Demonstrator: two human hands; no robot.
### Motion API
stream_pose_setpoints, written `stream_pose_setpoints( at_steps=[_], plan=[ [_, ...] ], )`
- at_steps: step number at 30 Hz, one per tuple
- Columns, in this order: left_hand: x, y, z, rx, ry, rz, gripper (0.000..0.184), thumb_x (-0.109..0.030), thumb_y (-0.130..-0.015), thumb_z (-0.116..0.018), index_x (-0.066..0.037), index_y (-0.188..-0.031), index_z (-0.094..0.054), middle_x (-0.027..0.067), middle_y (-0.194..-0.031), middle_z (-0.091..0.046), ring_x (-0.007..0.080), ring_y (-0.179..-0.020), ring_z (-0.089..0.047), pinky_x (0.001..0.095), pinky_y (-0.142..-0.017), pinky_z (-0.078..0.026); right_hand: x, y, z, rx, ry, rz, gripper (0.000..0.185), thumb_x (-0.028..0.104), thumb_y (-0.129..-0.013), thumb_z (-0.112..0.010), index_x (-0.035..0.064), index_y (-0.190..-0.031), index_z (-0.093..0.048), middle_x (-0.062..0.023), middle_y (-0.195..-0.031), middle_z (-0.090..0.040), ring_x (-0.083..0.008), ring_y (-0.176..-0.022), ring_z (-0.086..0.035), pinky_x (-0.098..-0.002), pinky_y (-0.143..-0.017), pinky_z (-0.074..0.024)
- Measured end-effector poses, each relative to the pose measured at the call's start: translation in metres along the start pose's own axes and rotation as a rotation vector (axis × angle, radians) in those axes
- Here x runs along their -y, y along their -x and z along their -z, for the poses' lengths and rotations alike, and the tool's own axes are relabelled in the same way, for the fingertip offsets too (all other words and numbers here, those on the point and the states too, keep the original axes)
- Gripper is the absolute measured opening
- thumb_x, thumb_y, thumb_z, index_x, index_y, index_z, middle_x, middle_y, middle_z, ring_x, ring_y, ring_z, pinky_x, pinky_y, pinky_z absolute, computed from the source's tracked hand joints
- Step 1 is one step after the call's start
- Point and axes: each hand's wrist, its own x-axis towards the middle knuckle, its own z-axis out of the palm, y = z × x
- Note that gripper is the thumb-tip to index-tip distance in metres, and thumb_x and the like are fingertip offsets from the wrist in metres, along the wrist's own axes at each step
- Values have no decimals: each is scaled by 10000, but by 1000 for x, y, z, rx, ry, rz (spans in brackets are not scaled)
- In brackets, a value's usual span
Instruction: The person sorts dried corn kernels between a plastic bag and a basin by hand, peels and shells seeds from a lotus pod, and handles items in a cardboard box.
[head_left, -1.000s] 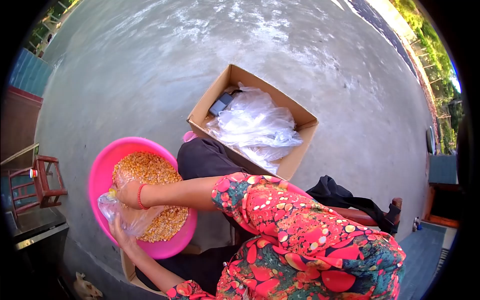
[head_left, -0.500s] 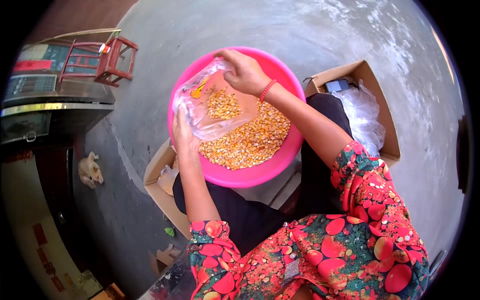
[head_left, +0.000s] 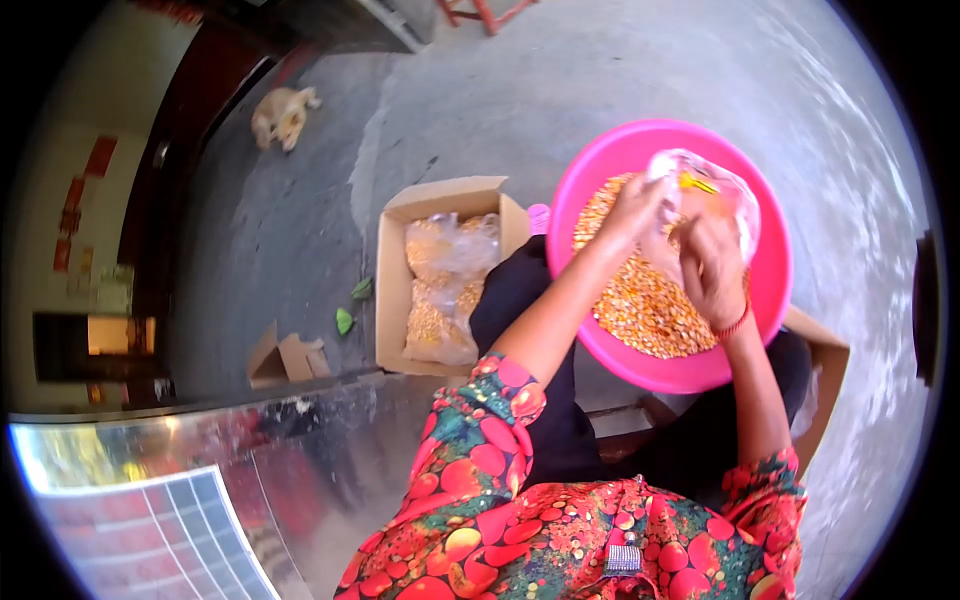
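A clear plastic bag (head_left: pixel 742 200) with a yellow mark printed on it is held above a pink basin (head_left: pixel 572 215). Loose corn kernels (head_left: pixel 655 312) cover much of the basin's bottom. My left hand (head_left: pixel 640 208) grips the bag's left edge, its fingers closed on the film. Curled over the bag's lower side, my right hand (head_left: pixel 713 265) is closed against the film; its fingertips are partly hidden. A red bead bracelet (head_left: pixel 735 325) circles the right wrist. Both hands hide much of the bag, so its contents are hard to see.
Left of my legs, a cardboard box (head_left: pixel 393 270) holds several bags of corn (head_left: pixel 440 310). Another cardboard box (head_left: pixel 830 380) shows partly at the right. A dog (head_left: pixel 283 115) lies on the concrete floor, and a red stool (head_left: pixel 488 15) stands at the far edge.
The view has swung left, so the basin appears further right. My right hand has moved from the bag's upper edge to its lower side, with fingers more curled. My left hand still holds the bag.
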Motion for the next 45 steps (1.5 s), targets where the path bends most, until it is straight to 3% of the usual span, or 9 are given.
stream_pose_setpoints(
  at_steps=[2, 5, 12, 19, 24, 31, 36, 38, 45],
  plan=[
    [3, -4, 3, -16, 27, -43, 226, -153, -893, -473, -1, -1051, -527, 42, -819, -587, 89, -650, -561, 219, -546, -476, 18, 16, -25, 207, -233, -120, 123, -15, -667, -500, 63, -761, -509, -96, -627, -522, -279, -587, -556, -370, -636, -425],
    [-10, -2, -1, -84, 74, -9, 147, -85, -862, -468, 14, -954, -526, 40, -726, -533, 93, -570, -519, 228, -470, -441, 12, 23, -51, 520, -143, -33, 165, 4, -671, -529, 42, -832, -535, -148, -781, -562, -303, -774, -579, -366, -645, -470],
    [8, -1, -9, -51, -117, -60, 154, -100, -825, -516, 11, -926, -549, 26, -726, -551, 89, -618, -532, 238, -521, -443, 4, 51, -103, 528, 39, 107, 358, 117, -720, -566, 83, -1076, -554, -170, -1171, -477, -341, -1164, -371, -485, -972, -286],
    [11, -1, -6, -47, -141, -128, 167, -142, -839, -516, 6, -907, -551, 20, -740, -551, 84, -629, -530, 243, -540, -444, 2, 52, -103, 607, -112, 86, 255, 153, -747, -560, 86, -988, -606, -132, -1138, -511, -327, -1135, -391, -452, -957, -299],
    [2, 2, -4, -30, -89, -75, 243, -210, -884, -467, -3, -982, -547, 16, -741, -545, 84, -625, -520, 240, -542, -447, -3, 57, -100, 653, -155, 8, 135, 167, -789, -523, 75, -874, -571, -158, -911, -589, -314, -753, -582, -413, -618, -467],
    [0, 1, 3, 5, 73, -65, 223, -218, -909, -455, -30, -974, -556, -9, -690, -530, 62, -559, -497, 208, -481, -415, -11, 70, -89, 852, -31, -179, 206, 261, -829, -498, 75, -871, -574, -169, -683, -586, -357, -646, -574, -454, -600, -444],
    [-2, 6, 2, -5, 11, -82, 269, -202, -916, -439, 4, -1050, -548, 21, -840, -571, 75, -723, -531, 215, -626, -439, -18, 67, -76, 779, -471, -302, 214, 251, -856, -479, 60, -893, -568, -147, -722, -598, -260, -669, -595, -375, -592, -464],
    [-3, 8, 3, -1, -19, -97, 281, -193, -917, -435, 14, -1072, -544, 37, -881, -577, 78, -767, -531, 223, -675, -442, -13, 63, -65, 822, -1174, -855, 201, 224, -876, -466, 46, -862, -559, -70, -687, -550, -129, -605, -532, -255, -510, -420],
    [-4, 5, 6, -89, -63, -114, 214, -163, -903, -454, -2, -1005, -552, 4, -802, -556, 58, -682, -521, 216, -569, -461, -3, 45, -36, 1116, -1365, -831, 161, 158, -895, -442, 42, -853, -545, 25, -606, -424, -20, -451, -338, -165, -377, -244]
  ],
)
